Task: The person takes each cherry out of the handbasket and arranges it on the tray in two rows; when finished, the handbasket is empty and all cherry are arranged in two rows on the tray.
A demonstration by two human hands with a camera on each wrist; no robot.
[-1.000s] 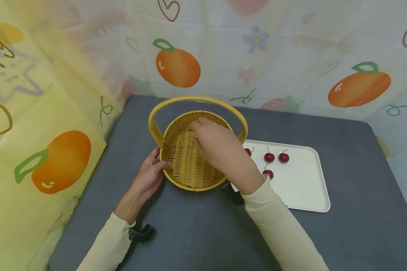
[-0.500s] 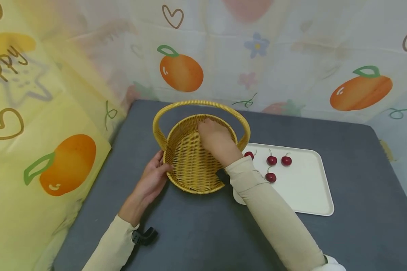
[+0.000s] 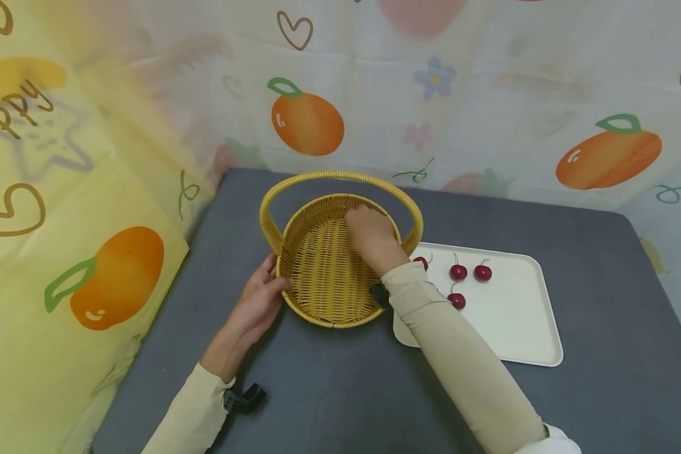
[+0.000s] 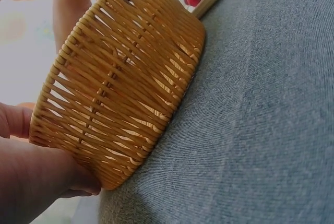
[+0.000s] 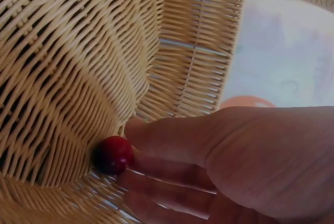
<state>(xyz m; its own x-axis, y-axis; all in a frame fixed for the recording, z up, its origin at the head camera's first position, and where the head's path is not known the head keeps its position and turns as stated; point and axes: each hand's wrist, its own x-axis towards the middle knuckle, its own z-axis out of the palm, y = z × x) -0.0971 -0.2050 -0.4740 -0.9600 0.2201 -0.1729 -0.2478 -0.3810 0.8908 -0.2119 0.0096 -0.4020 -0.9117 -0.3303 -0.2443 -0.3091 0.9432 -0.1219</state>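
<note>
A round yellow wicker basket (image 3: 326,268) with a tall arched handle stands on the grey table. My left hand (image 3: 256,299) grips its left side, thumb over the rim and fingers along the outer wall. Inside the basket, toward its far right wall, is my right hand (image 3: 370,234). A dark red cherry (image 5: 114,155) shows at its fingertips in the right wrist view, low by the woven wall, with thumb and fingers pinching it. The head view hides this cherry behind the hand.
A white tray (image 3: 516,315) lies right of the basket, partly under the right forearm. Several stemmed cherries (image 3: 458,272) sit on its left part. Fruit-printed cloth (image 3: 363,94) hangs behind and to the left of the table. Black bands (image 3: 244,398) are at the wrists.
My right hand has come down deeper into the basket, toward its far right wall, and then stays nearly still. My left hand keeps its grip on the basket. The head view shifts slightly.
</note>
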